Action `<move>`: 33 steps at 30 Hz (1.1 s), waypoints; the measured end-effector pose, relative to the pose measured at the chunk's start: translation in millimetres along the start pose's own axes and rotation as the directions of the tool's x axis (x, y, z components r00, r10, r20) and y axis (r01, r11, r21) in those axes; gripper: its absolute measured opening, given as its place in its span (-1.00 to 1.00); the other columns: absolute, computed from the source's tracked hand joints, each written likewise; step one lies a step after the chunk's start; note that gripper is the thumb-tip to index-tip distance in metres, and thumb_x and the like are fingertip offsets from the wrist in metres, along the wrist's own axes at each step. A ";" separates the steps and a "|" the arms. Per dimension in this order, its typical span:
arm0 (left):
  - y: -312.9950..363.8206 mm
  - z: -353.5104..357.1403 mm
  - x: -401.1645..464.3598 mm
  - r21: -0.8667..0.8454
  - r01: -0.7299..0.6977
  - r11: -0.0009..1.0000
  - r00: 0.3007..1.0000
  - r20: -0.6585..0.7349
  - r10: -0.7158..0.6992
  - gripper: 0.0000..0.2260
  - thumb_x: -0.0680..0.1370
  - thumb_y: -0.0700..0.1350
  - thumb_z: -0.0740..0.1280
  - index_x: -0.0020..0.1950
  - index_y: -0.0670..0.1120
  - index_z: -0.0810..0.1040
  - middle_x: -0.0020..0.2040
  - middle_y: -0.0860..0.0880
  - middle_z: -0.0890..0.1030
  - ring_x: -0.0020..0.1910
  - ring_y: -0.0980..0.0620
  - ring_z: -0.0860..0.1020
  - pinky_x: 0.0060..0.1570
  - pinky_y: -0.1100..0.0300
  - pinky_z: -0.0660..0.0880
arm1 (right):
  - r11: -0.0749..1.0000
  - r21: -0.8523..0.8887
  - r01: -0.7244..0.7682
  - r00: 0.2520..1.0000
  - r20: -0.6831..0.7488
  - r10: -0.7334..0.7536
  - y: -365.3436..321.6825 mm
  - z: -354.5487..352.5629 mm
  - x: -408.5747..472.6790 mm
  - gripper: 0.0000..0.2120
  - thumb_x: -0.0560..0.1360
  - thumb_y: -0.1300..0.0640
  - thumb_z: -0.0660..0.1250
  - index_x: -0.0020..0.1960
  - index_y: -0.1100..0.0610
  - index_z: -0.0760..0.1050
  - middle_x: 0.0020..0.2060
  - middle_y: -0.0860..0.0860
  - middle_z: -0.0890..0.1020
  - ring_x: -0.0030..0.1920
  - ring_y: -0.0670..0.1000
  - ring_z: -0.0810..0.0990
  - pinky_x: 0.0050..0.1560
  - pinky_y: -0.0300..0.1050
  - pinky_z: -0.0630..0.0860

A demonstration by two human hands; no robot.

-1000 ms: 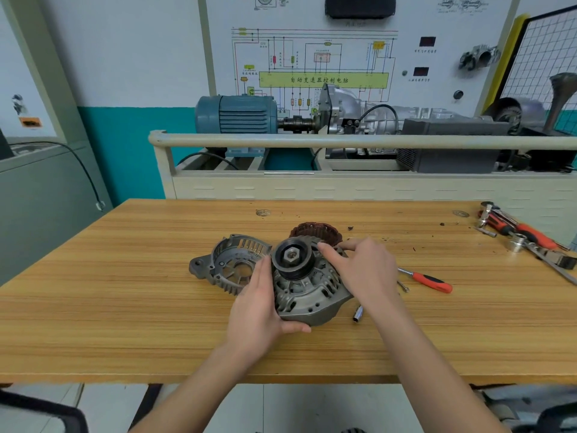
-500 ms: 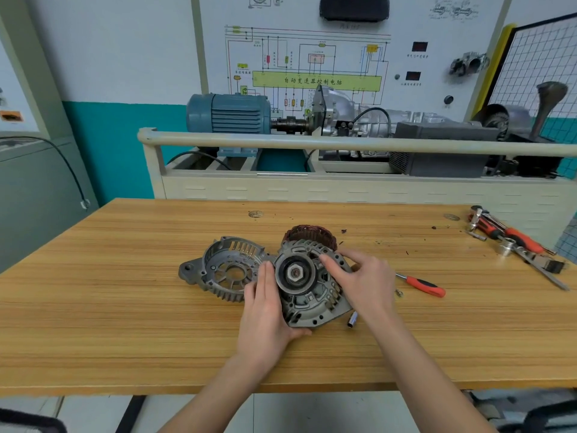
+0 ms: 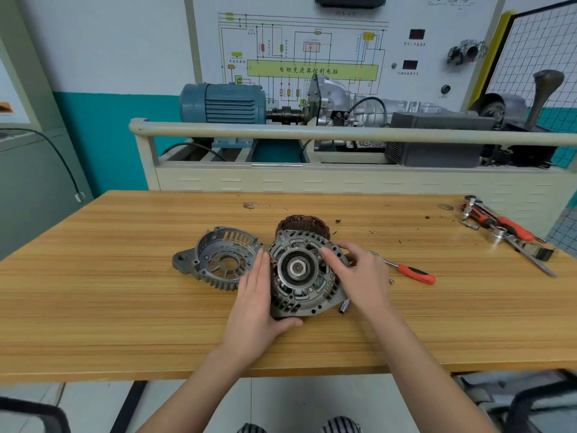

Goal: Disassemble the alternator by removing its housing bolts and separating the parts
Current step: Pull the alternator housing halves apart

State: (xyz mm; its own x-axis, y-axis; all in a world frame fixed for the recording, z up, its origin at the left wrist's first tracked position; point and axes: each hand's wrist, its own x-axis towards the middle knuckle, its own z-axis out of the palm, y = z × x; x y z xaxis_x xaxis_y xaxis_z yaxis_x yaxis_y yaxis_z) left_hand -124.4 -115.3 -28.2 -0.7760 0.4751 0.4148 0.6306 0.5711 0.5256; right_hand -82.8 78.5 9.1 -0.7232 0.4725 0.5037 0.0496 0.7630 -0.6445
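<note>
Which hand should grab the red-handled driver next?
Right. The right hand sits on the front housing beside the red-handled driver, while the left hand braces the housing's far side.

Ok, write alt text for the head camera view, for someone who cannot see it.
Two bare hands steady an alternator front housing with its pulley facing up on a wooden workbench: the left hand against its left side, the right hand on its right rim. A separated rear housing lies left of it, a red-handled screwdriver right.
</note>
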 end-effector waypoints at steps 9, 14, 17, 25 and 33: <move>12.1 -3.9 -5.6 -0.006 0.063 0.998 0.998 -0.022 -0.063 0.11 0.30 0.09 0.58 0.59 -0.07 -0.11 0.59 0.03 0.01 0.55 0.07 -0.02 0.42 0.29 -0.10 | 0.995 0.012 -0.102 0.987 0.128 0.099 -3.8 -7.6 -4.0 -0.40 0.42 -0.38 0.23 0.28 -0.02 0.51 -0.22 -0.11 0.64 -0.23 -0.12 0.62 -0.20 -0.13 0.59; 27.2 -23.9 -3.4 -0.078 -0.024 0.997 0.999 -0.039 0.021 -0.09 0.36 -0.19 0.49 0.58 -0.06 0.03 0.57 0.06 0.08 0.53 0.13 0.01 0.45 0.27 -0.02 | 0.988 0.095 -0.118 0.975 0.201 0.098 -3.6 -14.6 -10.9 -0.45 0.48 -0.27 0.29 0.36 0.01 0.45 0.11 -0.03 0.63 -0.01 -0.08 0.61 -0.02 -0.02 0.61; 44.4 -37.9 7.1 -0.129 -0.129 0.983 0.988 -0.105 0.116 -0.25 0.40 -0.28 0.40 0.53 -0.03 0.19 0.42 0.15 0.26 0.41 0.26 0.16 0.35 0.39 0.10 | 0.991 0.100 -0.090 0.972 0.224 0.066 -5.4 -21.7 -10.9 -0.48 0.49 -0.23 0.30 0.38 -0.05 0.42 0.27 -0.06 0.55 0.24 -0.02 0.51 0.22 0.11 0.49; 61.1 -24.0 17.2 -0.092 -0.098 0.991 0.989 -0.120 0.087 -0.55 0.48 -0.22 0.43 0.36 -0.14 0.45 0.28 -0.06 0.53 0.29 -0.04 0.47 0.26 0.16 0.36 | 0.995 0.068 0.072 0.947 0.309 -0.090 -11.7 -33.3 -18.3 -0.62 0.49 -0.13 0.37 0.29 -0.12 0.52 0.44 -0.11 0.36 0.46 -0.03 0.24 0.45 0.17 0.18; 45.8 -23.2 15.8 -0.092 -0.036 0.995 0.995 -0.097 0.027 -0.29 0.31 -0.22 0.58 0.41 -0.11 0.41 0.30 -0.05 0.52 0.30 -0.05 0.47 0.21 0.26 0.28 | 0.981 0.189 -0.052 0.949 0.315 -0.011 -21.7 -24.2 -23.0 -0.56 0.41 -0.18 0.44 0.26 -0.12 0.54 0.48 -0.13 0.29 0.49 0.00 0.19 0.43 0.32 0.15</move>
State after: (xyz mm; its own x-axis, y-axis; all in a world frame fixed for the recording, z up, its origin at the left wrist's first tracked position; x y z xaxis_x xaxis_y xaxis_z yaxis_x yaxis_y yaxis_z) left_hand -108.1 -97.2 19.6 -0.7566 0.4229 0.4987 0.6539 0.4899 0.5765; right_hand -50.5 61.7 25.3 -0.9037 0.3015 0.3041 -0.0445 0.6403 -0.7668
